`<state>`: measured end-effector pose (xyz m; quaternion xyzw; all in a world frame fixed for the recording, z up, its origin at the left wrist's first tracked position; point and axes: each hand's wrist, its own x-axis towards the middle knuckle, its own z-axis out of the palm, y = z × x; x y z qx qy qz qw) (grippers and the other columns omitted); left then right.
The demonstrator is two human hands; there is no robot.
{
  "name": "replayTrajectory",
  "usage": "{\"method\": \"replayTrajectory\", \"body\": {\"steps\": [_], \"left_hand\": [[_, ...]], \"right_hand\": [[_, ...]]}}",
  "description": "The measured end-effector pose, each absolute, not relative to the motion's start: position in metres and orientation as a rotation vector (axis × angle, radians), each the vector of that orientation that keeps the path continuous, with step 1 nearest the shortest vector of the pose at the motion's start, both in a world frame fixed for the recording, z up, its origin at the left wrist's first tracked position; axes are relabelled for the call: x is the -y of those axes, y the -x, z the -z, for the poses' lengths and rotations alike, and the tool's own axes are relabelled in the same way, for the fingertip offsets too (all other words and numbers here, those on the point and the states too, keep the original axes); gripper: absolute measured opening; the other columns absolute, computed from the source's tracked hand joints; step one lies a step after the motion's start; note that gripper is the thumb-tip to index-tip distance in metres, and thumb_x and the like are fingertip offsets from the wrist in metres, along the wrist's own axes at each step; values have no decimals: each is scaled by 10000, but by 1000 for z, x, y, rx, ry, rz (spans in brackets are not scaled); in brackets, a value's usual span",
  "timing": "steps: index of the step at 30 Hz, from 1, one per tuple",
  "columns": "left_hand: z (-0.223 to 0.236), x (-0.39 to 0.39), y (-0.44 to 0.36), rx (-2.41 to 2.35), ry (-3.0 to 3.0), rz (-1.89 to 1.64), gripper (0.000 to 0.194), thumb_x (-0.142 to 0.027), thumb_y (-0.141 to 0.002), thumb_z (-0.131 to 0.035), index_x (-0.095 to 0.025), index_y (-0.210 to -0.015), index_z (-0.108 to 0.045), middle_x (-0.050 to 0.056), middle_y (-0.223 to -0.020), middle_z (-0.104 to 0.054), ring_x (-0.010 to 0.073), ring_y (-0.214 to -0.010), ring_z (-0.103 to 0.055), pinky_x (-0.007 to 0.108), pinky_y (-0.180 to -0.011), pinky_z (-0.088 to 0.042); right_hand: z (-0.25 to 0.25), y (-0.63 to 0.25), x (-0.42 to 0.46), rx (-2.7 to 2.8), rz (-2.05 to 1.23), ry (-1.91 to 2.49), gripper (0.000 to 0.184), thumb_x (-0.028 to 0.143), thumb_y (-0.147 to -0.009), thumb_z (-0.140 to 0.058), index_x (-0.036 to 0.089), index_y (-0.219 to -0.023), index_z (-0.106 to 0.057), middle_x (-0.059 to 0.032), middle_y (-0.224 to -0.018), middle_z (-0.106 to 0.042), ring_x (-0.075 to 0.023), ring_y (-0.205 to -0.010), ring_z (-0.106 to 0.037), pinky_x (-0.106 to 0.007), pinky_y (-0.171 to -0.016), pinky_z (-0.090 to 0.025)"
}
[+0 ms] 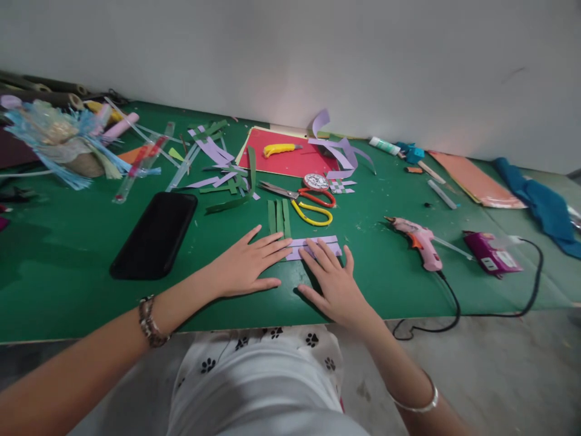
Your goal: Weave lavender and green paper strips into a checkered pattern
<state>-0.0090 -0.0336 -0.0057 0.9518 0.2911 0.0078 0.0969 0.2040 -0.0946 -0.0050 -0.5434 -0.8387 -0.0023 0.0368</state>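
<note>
Touching lilac strips [299,242], label [508,260] illegible

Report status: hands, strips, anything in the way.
Left hand flat at near ends of green strips. Right hand flat on purple strips. Scissors close beyond, clear of the purple strips.
</note>
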Motion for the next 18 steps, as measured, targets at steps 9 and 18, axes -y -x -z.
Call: {"method": "replayTrajectory", "body": {"steps": [9, 18], "left_hand": [[7, 32, 12, -828, -2814, -43, 581, -540, -898, -260, -221, -1384, -288, 38, -1433, -305, 195, -1335, -235, 446, -1094, 8], [9, 34, 12, -844, -2800, -50, 587, -542, -901, -240, -210, -1382, -290, 36, -1443, -283, 200, -1334, -237, 454, -1092, 9]], "right_hand": [[6, -203, 95, 2532, 24, 1696, 531, 492, -873, -303, 227, -1318, -418, -91, -1390, -397, -260, -1280, -323, -531, -1048, -77], [4, -203, 95, 2520, -7, 1713, 531, 499, -875, -287, 218, -1302, -432, -92, -1380, -411, -252, -1268, -339, -525, -1046, -73]]}}
